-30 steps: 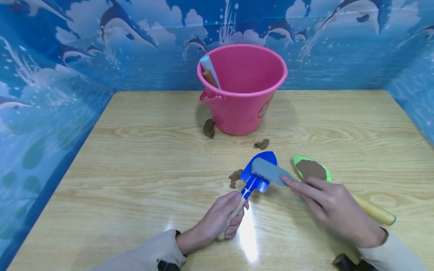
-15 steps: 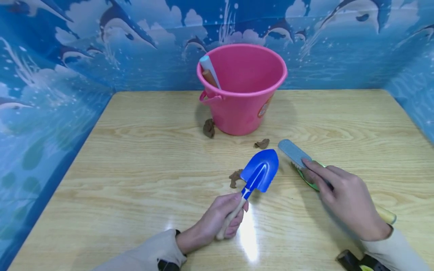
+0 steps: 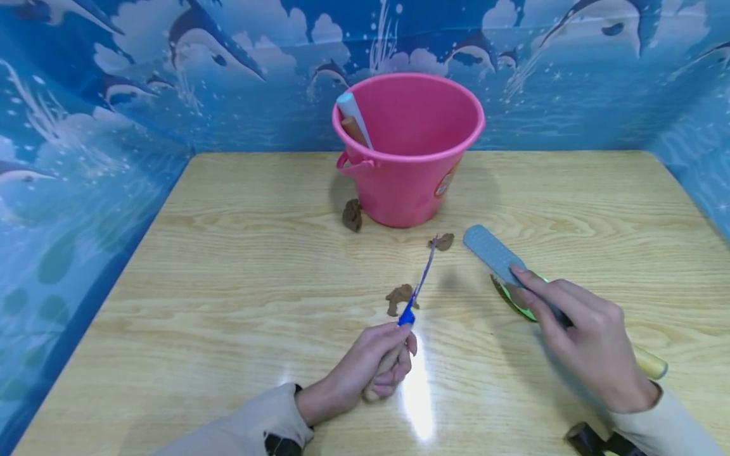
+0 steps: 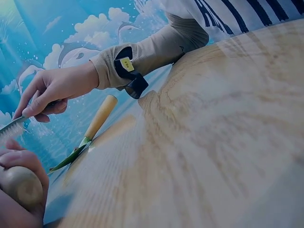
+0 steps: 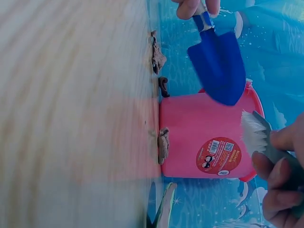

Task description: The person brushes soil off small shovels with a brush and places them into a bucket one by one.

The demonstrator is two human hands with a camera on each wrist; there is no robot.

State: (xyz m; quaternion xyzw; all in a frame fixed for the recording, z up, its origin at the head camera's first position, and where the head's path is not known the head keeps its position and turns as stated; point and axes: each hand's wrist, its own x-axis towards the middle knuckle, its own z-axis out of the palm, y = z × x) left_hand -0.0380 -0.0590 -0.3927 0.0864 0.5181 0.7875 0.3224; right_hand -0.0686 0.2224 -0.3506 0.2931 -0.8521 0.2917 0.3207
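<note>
My left hand [image 3: 379, 364] grips the wooden handle of a small blue shovel [image 5: 218, 66]. In the head view its blade is turned edge-on, above the table. A grey-blue brush [image 3: 492, 252] with white bristles [image 5: 254, 133] is held in my right hand [image 3: 590, 345], the index finger laid along its back. Bristles and blade are apart. Under the right hand lies a green shovel [image 4: 71, 158] with a yellowish wooden handle [image 3: 651, 363], partly hidden in the head view. Brown clay-like lumps [image 3: 399, 297] lie near the blue blade.
A pink bucket [image 3: 399, 190] stands at the back, a light blue handle [image 3: 353, 117] and a brown one [image 3: 352, 132] leaning inside. One brown lump [image 3: 352, 216] lies against its base, another piece [image 3: 445, 241] in front. A dolphin-print backdrop [image 3: 268, 95] borders the wooden table [image 3: 228, 285].
The brush has moved off the blue blade to the right, over the green shovel. My left hand has rolled the blue shovel from face-up to edge-on.
</note>
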